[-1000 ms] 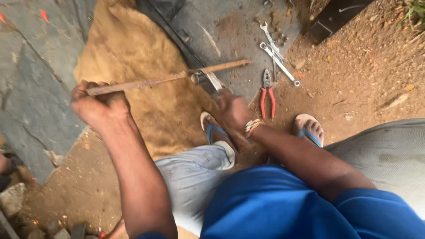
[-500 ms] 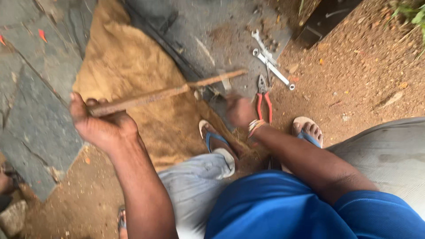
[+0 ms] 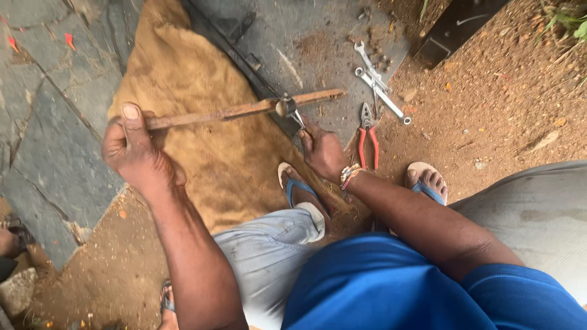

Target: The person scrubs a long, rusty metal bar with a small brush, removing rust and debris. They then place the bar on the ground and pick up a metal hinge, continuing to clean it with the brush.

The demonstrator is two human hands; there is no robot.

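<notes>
Presently, a long rusty rod [image 3: 238, 111] is seen lying nearly level across the view, its long axis running from the left hand [image 3: 136, 153] up and rightward to a free end over the grey slab [image 3: 318, 36]. The left hand is clamped around the rod's near end, thumb pressed flat along the top, the forearm extended straight forward from the body. The right hand [image 3: 323, 153] is placed just below the rod's middle, closed on a small metal tool [image 3: 286, 108] that is fitted on the rod; what kind of tool it is cannot be told. The right hand is therefore the nearer to the fitting, while the left is set well apart at the end. The right wrist is bent upward, a beaded bracelet [image 3: 350, 175] showing on it. The rod is held above a brown sacking cloth [image 3: 202, 146]. Red-handled pliers [image 3: 368, 135] and two spanners [image 3: 379, 85] are noted lying just right of the right hand, untouched. A sandalled foot [image 3: 299, 186] is planted below the right hand.
</notes>
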